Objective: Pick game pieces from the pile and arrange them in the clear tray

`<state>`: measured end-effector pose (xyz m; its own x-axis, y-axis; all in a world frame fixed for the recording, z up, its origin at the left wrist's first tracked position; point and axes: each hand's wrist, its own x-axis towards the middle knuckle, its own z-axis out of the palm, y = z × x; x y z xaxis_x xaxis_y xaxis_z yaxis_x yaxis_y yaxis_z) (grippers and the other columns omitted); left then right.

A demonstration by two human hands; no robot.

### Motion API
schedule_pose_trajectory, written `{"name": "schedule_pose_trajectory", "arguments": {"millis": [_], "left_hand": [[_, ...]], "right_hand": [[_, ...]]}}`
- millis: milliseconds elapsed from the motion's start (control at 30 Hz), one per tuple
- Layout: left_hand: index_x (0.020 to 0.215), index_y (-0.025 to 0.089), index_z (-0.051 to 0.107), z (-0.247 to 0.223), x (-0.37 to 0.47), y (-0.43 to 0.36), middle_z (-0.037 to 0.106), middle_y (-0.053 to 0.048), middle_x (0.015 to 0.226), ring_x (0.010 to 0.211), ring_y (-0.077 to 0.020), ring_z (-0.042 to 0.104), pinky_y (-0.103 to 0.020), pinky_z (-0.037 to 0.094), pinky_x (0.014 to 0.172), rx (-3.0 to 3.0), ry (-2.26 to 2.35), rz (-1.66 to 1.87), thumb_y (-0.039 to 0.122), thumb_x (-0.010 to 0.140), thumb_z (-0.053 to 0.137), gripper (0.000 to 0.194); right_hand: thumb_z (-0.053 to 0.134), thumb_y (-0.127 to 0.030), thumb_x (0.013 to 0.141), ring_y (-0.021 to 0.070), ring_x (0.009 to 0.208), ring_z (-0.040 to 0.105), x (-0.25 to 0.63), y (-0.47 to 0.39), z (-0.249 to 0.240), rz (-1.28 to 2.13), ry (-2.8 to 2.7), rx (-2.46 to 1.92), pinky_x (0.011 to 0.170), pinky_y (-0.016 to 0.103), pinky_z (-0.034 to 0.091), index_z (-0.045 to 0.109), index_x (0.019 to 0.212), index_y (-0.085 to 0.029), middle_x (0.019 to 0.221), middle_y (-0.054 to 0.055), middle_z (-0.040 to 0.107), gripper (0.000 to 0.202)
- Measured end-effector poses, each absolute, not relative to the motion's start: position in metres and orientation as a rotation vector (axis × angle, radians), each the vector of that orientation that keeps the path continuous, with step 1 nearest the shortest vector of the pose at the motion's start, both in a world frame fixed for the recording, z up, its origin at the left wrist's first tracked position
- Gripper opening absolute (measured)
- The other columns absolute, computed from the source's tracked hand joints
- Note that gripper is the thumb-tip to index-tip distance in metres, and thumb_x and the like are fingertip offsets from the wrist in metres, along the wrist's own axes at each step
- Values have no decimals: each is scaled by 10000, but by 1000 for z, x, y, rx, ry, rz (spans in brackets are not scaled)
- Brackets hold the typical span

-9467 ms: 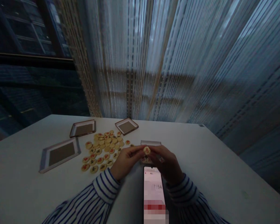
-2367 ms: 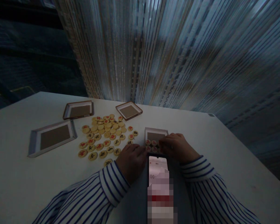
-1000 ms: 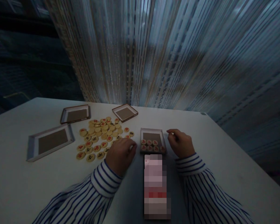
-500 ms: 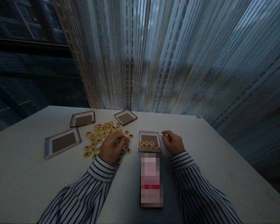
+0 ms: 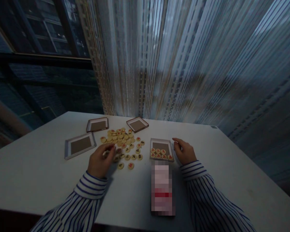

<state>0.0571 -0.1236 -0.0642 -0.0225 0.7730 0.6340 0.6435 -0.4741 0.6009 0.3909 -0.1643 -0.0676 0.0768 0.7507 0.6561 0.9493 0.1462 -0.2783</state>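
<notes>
On the white bench (image 5: 125, 199), round pale-yellow pieces (image 5: 128, 141) marked with red or black characters, some bare-faced, lie spread and partly heaped at nine o'clock from a shallow, white-walled open box (image 5: 162, 140). The box has a brown bottom; seven red-marked pieces lie in two rows along its near side. The left hand (image 5: 99, 161) is over the left part of the spread, fingers bent and thumb close to the forefinger; whether a piece is pinched there cannot be told. The right hand (image 5: 185, 153), loosely curled and partly open with no piece visible in it, is at three o'clock, just beside the box. A dark-edged phone (image 5: 161, 190), its screen pixelated, lies at six o'clock from it. Around the spread are a pale-walled tray (image 5: 67, 150) at nine o'clock, a brown-rimmed tray (image 5: 87, 126) at ten and a brown-edged square tray (image 5: 137, 124) at one.
</notes>
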Motion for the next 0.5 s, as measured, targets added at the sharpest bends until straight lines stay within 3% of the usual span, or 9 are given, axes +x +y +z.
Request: {"name": "schedule_pose_trajectory", "arguments": {"millis": [133, 500], "left_hand": [[835, 191, 631, -76, 44, -125, 677, -46, 843, 750, -179, 633, -271, 526, 639, 2017, 1624, 1549, 364, 772, 513, 218], [778, 172, 649, -82, 35, -123, 669, -43, 780, 727, -168, 614, -296, 505, 718, 1965, 1669, 1568, 375, 761, 504, 250]], "right_hand": [[387, -248, 823, 163, 604, 581, 388, -165, -69, -320, -1710, -1638, 643, 299, 448, 639, 969, -176, 657, 33, 657, 300], [437, -240, 771, 189, 711, 604, 380, -165, -62, -218, -1776, -1481, 628, 326, 485, 621, 958, -169, 769, 64, 658, 272]]}}
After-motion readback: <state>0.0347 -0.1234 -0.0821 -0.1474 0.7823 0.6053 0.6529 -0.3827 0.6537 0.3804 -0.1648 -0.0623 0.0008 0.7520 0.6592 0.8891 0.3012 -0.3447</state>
